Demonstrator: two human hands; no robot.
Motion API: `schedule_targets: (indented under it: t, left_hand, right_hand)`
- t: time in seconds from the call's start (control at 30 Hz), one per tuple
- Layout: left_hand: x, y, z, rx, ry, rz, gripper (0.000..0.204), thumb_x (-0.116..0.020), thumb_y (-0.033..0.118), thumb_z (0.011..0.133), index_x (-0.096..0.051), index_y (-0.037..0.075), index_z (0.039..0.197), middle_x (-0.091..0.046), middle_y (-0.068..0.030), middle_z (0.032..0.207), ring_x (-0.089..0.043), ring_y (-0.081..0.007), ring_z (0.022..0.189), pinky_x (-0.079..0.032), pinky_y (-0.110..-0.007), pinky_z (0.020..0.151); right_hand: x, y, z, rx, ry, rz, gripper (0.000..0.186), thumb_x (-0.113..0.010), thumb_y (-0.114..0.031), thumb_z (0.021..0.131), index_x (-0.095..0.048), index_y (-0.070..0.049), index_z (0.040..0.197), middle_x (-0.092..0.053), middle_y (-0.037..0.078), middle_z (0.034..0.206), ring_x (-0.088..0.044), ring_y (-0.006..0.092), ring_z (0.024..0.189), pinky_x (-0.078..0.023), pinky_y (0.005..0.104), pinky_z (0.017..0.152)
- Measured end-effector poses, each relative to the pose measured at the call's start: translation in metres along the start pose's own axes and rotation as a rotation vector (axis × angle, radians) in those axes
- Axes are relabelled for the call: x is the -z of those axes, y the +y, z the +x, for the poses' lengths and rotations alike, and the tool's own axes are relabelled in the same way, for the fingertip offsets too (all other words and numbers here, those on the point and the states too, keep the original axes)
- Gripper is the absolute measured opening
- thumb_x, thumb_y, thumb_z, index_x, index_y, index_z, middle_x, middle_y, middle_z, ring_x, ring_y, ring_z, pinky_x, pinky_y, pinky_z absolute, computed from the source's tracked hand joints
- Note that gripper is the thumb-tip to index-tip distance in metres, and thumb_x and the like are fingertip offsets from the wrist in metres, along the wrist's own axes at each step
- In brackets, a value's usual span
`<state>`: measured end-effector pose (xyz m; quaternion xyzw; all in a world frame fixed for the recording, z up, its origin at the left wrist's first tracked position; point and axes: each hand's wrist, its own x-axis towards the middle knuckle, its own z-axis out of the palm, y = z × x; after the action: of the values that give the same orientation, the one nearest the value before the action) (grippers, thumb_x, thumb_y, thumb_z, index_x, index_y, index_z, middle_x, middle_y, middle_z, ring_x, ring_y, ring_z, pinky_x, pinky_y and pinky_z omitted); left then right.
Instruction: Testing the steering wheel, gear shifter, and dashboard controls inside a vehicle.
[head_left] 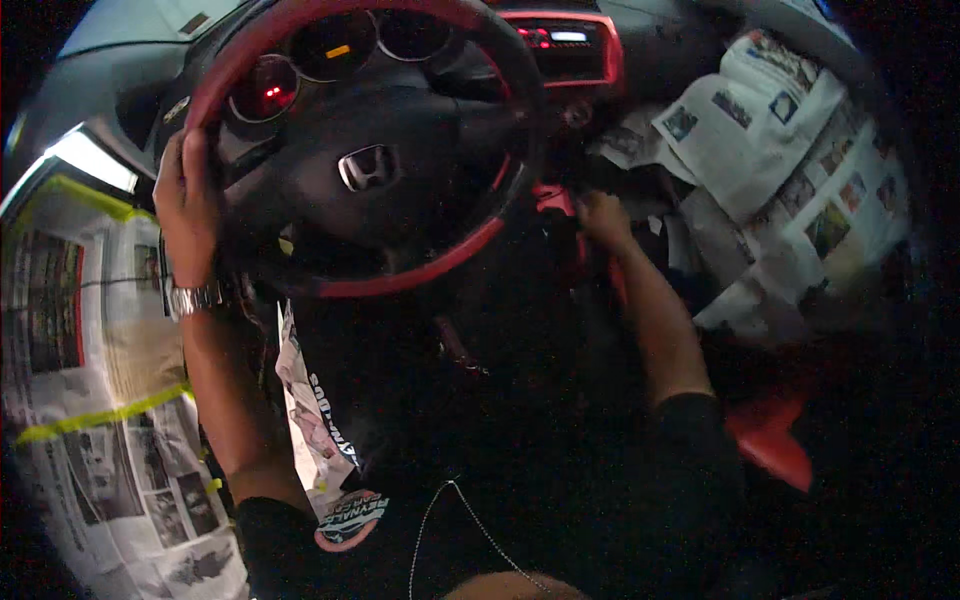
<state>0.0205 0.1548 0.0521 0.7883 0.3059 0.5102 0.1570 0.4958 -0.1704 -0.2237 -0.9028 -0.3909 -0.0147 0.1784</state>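
My left hand [186, 188], with a metal watch below it, grips the left rim of the red-and-black steering wheel [440, 270]. My right hand [605, 215] is closed at the centre console, right of the wheel, beside a red trim piece [553, 198]; what its fingers hold is hidden. Behind the wheel, the instrument cluster [330, 45] shows small red and amber lights. A lit radio [555, 45] in a red surround sits above my right hand.
Newspaper sheets [750, 140] drape the right side. The left door [95, 480] is masked with newspaper and yellow tape [100, 420]. A loose printed paper [310, 420] hangs by my left forearm. A red seat part [780, 450] shows at lower right; the footwell is dark.
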Motion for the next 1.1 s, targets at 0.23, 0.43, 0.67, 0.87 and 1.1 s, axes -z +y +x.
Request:
schedule_targets:
  t: [0.23, 0.43, 0.67, 0.87, 1.1]
  left_hand:
    - [-0.013, 0.005, -0.012, 0.055, 0.008, 0.024, 0.048, -0.056, 0.047, 0.107, -0.063, 0.000, 0.102, -0.062, -0.0049, 0.075, -0.058, -0.0126, 0.070, -0.046, -0.031, 0.064]
    - [-0.019, -0.009, -0.038, 0.193, 0.090, 0.129, 0.047, -0.056, 0.046, 0.106, -0.064, 0.000, 0.103, -0.068, -0.0130, 0.083, -0.064, -0.0275, 0.074, -0.049, -0.041, 0.069]
    - [-0.028, 0.010, -0.058, 0.294, 0.196, -0.142, 0.029, -0.062, 0.033, 0.105, -0.065, 0.005, 0.105, -0.065, -0.0040, 0.078, -0.061, -0.0111, 0.068, -0.050, -0.030, 0.062]
    - [-0.030, 0.023, -0.074, 0.368, 0.273, -0.343, 0.032, -0.063, 0.036, 0.105, -0.062, 0.004, 0.106, -0.063, -0.0023, 0.074, -0.060, -0.0092, 0.065, -0.048, -0.027, 0.060]
    - [-0.073, 0.005, -0.138, 0.477, 0.442, -0.334, 0.034, -0.053, 0.035, 0.109, -0.057, 0.001, 0.115, -0.062, -0.0029, 0.080, -0.060, -0.0111, 0.071, -0.049, -0.028, 0.067]
  right_hand:
    - [-0.008, 0.022, -0.021, 0.045, 0.025, 0.089, 0.042, -0.067, -0.036, 0.090, -0.070, -0.008, 0.121, -0.073, 0.026, 0.101, -0.070, 0.0462, 0.097, -0.057, 0.0532, 0.084]
    - [-0.029, 0.033, -0.064, -0.026, 0.176, 0.141, 0.038, -0.071, -0.029, 0.089, -0.073, -0.007, 0.120, -0.075, 0.022, 0.103, -0.073, 0.0401, 0.098, -0.056, 0.0489, 0.084]
    - [-0.052, 0.064, -0.037, 0.260, 0.279, 0.207, 0.039, -0.070, -0.031, 0.096, -0.070, -0.005, 0.125, -0.073, 0.024, 0.113, -0.072, 0.0354, 0.106, -0.055, 0.0437, 0.089]
    - [-0.055, 0.047, -0.033, 0.166, 0.337, 0.061, 0.041, -0.063, -0.034, 0.102, -0.062, -0.002, 0.127, -0.068, 0.021, 0.119, -0.064, 0.0413, 0.112, -0.052, 0.0483, 0.093]
    - [0.036, -0.068, -0.046, 0.093, 0.331, 0.836, 0.037, -0.049, -0.027, 0.109, -0.056, -0.001, 0.134, -0.062, 0.019, 0.127, -0.059, 0.0340, 0.118, -0.045, 0.0446, 0.104]
